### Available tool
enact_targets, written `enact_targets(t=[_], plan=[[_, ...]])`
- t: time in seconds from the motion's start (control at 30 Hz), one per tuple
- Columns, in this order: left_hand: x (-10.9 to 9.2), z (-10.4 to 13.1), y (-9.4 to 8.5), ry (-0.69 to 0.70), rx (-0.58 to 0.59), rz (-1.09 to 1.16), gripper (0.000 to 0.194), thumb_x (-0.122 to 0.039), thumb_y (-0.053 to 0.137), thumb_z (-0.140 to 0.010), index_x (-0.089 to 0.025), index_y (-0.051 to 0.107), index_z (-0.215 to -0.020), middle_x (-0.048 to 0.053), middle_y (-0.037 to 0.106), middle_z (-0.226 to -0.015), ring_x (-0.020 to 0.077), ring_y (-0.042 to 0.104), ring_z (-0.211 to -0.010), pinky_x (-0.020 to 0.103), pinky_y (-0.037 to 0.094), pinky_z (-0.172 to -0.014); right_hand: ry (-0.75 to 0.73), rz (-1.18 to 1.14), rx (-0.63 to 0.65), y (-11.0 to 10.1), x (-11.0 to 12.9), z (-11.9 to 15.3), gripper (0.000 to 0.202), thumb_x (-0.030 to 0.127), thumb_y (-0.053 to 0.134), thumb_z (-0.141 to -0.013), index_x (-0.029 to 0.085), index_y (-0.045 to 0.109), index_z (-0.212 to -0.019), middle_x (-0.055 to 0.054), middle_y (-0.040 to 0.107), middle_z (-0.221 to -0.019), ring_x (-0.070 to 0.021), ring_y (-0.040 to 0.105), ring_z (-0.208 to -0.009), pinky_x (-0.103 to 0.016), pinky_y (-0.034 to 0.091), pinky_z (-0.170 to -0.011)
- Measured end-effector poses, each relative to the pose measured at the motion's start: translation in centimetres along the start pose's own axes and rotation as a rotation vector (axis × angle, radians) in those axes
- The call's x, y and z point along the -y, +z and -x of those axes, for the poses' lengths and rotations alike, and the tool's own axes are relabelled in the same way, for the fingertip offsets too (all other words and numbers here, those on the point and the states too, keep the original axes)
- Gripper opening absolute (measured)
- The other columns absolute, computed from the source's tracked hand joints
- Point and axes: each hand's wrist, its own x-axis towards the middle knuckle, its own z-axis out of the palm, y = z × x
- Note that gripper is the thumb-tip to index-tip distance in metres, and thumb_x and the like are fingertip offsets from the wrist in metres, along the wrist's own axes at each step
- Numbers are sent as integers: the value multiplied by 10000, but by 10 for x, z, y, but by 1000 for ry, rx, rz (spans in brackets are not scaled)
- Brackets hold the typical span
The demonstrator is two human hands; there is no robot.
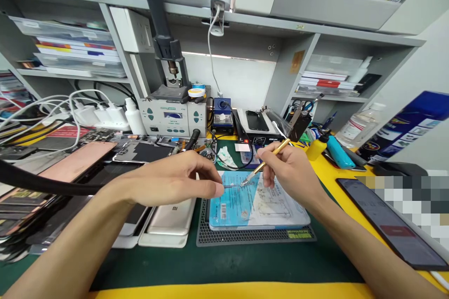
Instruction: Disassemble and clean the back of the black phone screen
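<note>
**Slim, gold-handled tool [258,168] slants over a flat, glossy blue-and-white printed box [231,220]**

The tool's smooth, round shaft narrows to a pale tip, lying below and leftward of the right hand [289,166], whose thumb and fingers clamp the handle. Just beside the tip is a small, thin, shiny strip [231,187], its end pinched by the left hand [178,178]; contact cannot be told. Beneath the box spreads a grey honeycomb-textured pad [245,238], on a dark-green mat [224,266].

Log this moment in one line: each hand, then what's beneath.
left hand: pinching thin piece | right hand: holding gold-handled tool, tip close to that piece | beneath: blue-and-white package over grey mat
</note>
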Motion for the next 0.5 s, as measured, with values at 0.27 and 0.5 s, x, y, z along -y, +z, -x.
enact_targets(t=[0.27,0.5], plan=[[4,-1,2,132,68,-316,218,-416,691,-814,-301,814,-953,32,769,-1071,285,690,-983,312,516,-772,-5,4,-3,-1,-2,-1,221,349,628,-882,191,584,-734,41,590,-449,-135,561,-370,-237,460,-388],[5,-3,-1,73,190,-350,224,-401,629,-879,-291,808,-958,20,769,-1008,270,685,-929,334,488,-839,-8,15,-7,-1,-1,-1,201,325,610,-891,184,596,-749,41,589,-447,-131,563,-364,-224,459,-377]])
